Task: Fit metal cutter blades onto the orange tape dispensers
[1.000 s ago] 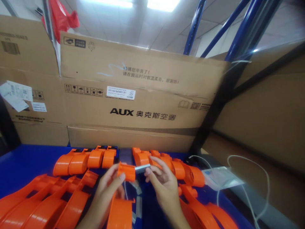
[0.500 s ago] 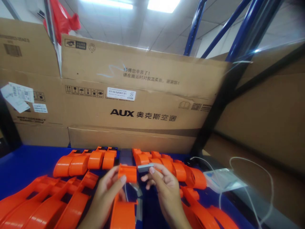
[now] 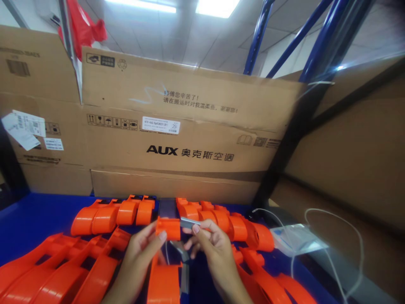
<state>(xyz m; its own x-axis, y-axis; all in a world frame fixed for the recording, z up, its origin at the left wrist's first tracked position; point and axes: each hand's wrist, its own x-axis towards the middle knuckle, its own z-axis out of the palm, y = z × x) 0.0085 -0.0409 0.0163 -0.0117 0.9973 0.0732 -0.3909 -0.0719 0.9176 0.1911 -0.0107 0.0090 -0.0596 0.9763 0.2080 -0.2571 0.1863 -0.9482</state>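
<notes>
Between thumb and fingers, my left hand (image 3: 144, 249) grips an orange plastic tape dispenser (image 3: 163, 283) by its upper end, with its rounded body hanging below. My right hand (image 3: 212, 249) pinches a small grey metal strip (image 3: 190, 223) between thumb and forefinger; the other fingers curl beneath. The strip's left end is right at the right edge of the dispenser's upper end; whether they touch I cannot tell. Below, between the hands, some grey metal pieces (image 3: 180, 250) are partly hidden.
Rows of similar orange dispensers (image 3: 63, 272) lie on the blue surface (image 3: 38, 211), left and right of the hands. A clear plastic bag (image 3: 299, 240) and white cable (image 3: 360, 249) are at right. Cardboard (image 3: 126, 147) stands behind, beside a dark rack post (image 3: 281, 139).
My right hand has moved slightly left, bringing the grey metal strip up to the edge of the dispenser and tilting it. My left hand has barely shifted.
</notes>
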